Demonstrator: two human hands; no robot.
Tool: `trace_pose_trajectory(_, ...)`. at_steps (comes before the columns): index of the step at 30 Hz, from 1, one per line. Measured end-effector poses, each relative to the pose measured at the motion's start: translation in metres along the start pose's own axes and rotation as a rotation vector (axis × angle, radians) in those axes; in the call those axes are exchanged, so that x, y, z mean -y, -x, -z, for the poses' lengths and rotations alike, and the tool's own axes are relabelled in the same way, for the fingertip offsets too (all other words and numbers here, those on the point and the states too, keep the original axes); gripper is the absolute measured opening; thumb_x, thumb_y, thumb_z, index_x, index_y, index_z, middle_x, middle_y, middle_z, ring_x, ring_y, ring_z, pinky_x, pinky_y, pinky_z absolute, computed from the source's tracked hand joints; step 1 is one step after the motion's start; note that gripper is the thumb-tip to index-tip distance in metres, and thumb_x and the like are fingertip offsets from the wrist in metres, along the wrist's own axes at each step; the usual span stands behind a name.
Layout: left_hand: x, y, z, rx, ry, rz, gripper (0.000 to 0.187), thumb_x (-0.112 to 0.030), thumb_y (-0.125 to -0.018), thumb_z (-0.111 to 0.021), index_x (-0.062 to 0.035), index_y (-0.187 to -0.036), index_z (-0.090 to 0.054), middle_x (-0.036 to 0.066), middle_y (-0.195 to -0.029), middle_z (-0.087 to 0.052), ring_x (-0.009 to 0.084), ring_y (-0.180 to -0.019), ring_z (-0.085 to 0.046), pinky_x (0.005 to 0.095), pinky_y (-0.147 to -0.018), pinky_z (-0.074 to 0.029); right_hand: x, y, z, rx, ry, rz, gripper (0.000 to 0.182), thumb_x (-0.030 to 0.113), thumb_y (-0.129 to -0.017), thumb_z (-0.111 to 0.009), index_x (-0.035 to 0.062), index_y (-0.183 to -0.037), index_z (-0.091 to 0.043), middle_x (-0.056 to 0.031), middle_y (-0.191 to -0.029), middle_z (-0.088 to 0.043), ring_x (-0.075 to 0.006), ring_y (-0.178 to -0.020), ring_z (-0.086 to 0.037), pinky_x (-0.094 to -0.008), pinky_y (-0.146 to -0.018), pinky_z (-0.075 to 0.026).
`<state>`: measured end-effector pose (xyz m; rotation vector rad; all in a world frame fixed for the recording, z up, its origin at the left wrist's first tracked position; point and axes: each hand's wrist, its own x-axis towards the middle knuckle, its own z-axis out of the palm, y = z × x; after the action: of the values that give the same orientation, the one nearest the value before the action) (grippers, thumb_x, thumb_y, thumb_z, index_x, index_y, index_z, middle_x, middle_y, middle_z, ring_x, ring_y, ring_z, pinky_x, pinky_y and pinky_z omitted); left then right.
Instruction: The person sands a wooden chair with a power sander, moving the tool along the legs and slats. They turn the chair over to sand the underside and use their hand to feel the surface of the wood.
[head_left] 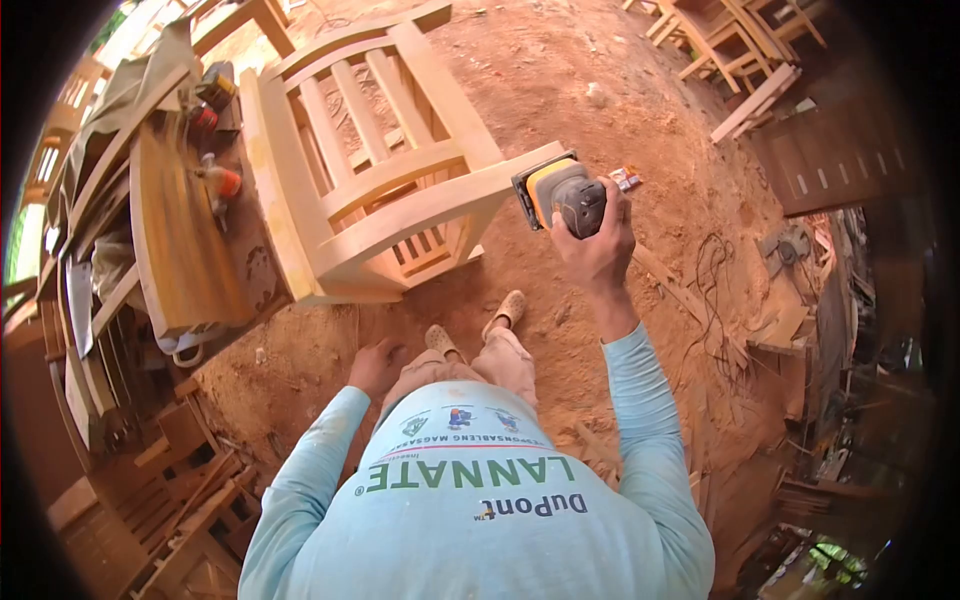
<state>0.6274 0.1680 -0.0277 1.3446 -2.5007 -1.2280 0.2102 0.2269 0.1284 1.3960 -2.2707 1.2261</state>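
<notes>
We gripped a sander [556, 184] at the end of an arm rail [450, 203].
Our right hand [598, 238] was clamped over the sander's dark top, fingers and thumb around it. The slatted wooden frame [443, 92] stood left of that hand, and a small packet [625, 178] lay just ahead of it on the dirt ground [560, 350]. Our left hand [375, 366] was low beside the trousers [505, 362], well apart from the sander; we could not tell how its fingers stood.
</notes>
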Motion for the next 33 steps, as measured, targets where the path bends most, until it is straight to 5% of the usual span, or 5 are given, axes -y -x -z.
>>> trace_pose_trajectory(14, 0.011, -0.003, -0.007, -0.010, 0.025, -0.024, 0.025, -0.023, -0.099, -0.072, -0.0040, -0.115, -0.078, 0.025, -0.102, -0.078, 0.0424, -0.091, -0.077, 0.0486, -0.081, -0.062, 0.078, 0.045, -0.041, 0.150, -0.178, 0.019, 0.076, 0.016, -0.077, -0.090, -0.0009, -0.140, -0.051, -0.0246, -0.123, -0.061, -0.0430, -0.111, -0.064, -0.0521, -0.094, -0.056)
trace_pose_trajectory(20, -0.042, -0.003, 0.006, 0.044, 0.558, 0.006, 0.035, -0.033, -0.107, -0.064, -0.0033, -0.121, -0.076, 0.019, -0.110, -0.080, 0.0333, -0.098, -0.077, 0.0439, -0.089, -0.061, 0.124, 0.048, -0.051, 0.198, -0.212, 0.139, 0.084, 0.018, -0.077, -0.094, -0.0028, -0.145, -0.049, -0.0250, -0.129, -0.059, -0.0430, -0.117, -0.062, -0.0512, -0.097, -0.056)
trace_pose_trajectory(23, -0.109, 0.006, 0.055, 0.205, 1.064, 0.028, 0.042, -0.032, -0.115, -0.056, -0.0020, -0.144, -0.063, 0.013, -0.129, -0.074, 0.0210, -0.115, -0.071, 0.0394, -0.101, -0.057, 0.144, 0.055, -0.055, 0.202, -0.245, 0.162, 0.087, 0.021, -0.078, -0.096, -0.0032, -0.146, -0.048, -0.0244, -0.133, -0.058, -0.0426, -0.120, -0.062, -0.0503, -0.100, -0.055)
trace_pose_trajectory(29, -0.159, 0.027, 0.104, 0.113, 1.305, 0.046, 0.059, -0.038, -0.118, -0.046, -0.0099, -0.168, -0.031, 0.018, -0.152, -0.057, 0.0253, -0.126, -0.066, 0.0430, -0.107, -0.055, 0.172, 0.065, -0.058, 0.226, -0.290, 0.085, 0.085, 0.029, -0.081, -0.096, -0.0020, -0.145, -0.049, -0.0239, -0.133, -0.057, -0.0411, -0.122, -0.060, -0.0503, -0.103, -0.053)
trace_pose_trajectory(33, -0.162, 0.032, 0.112, 0.038, 1.269, -0.046, 0.063, -0.039, -0.118, -0.049, -0.0145, -0.171, -0.025, 0.016, -0.155, -0.053, 0.0249, -0.133, -0.061, 0.0420, -0.106, -0.055, 0.185, 0.074, -0.057, 0.317, -0.414, 0.007, 0.082, 0.029, -0.085, -0.091, -0.0009, -0.148, -0.047, -0.0245, -0.135, -0.056, -0.0417, -0.123, -0.059, -0.0510, -0.104, -0.052)
